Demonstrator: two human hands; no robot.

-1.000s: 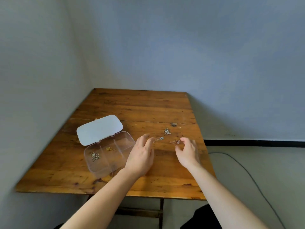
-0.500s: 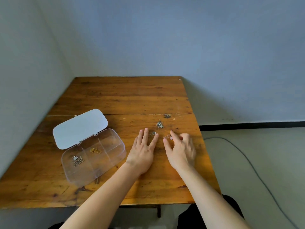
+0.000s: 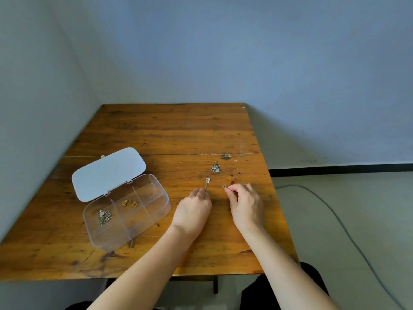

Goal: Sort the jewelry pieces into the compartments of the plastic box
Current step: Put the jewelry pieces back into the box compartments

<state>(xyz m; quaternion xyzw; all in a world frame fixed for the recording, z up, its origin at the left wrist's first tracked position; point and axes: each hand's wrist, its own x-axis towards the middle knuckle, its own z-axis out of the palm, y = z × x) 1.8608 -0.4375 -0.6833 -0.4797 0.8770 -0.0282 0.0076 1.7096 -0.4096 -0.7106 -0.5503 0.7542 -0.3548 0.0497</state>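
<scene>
**Both hands pinching small jewelry pieces on a wooden table**

Much of the fine detail is lost to size: the jewelry pieces are so small that their kinds cannot be made out with certainty. The fingertips of both hands are curled under and partly hidden, so the exact contact is hard to read. The near corners of the table [image 3: 156,130] are cut off by the arms and the picture edge.

The left hand [image 3: 194,211] is closed in a pinch on one end of a thin silver chain [image 3: 207,183], which is stretched away from the fingers across the wood. The right hand [image 3: 245,206] is pinched on a small dark piece [image 3: 224,186] at its fingertips. A loose silver cluster [image 3: 215,167] lies farther back on the table, apart from both hands.

The clear plastic box [image 3: 154,217] is seen to the left of the hands, its white lid [image 3: 108,173] swung open behind it. A silver tangle [image 3: 104,217] is held in the left compartment, and gold pieces [image 3: 129,203] in the middle one. A cable [image 3: 335,215] is seen on the floor at right.
</scene>
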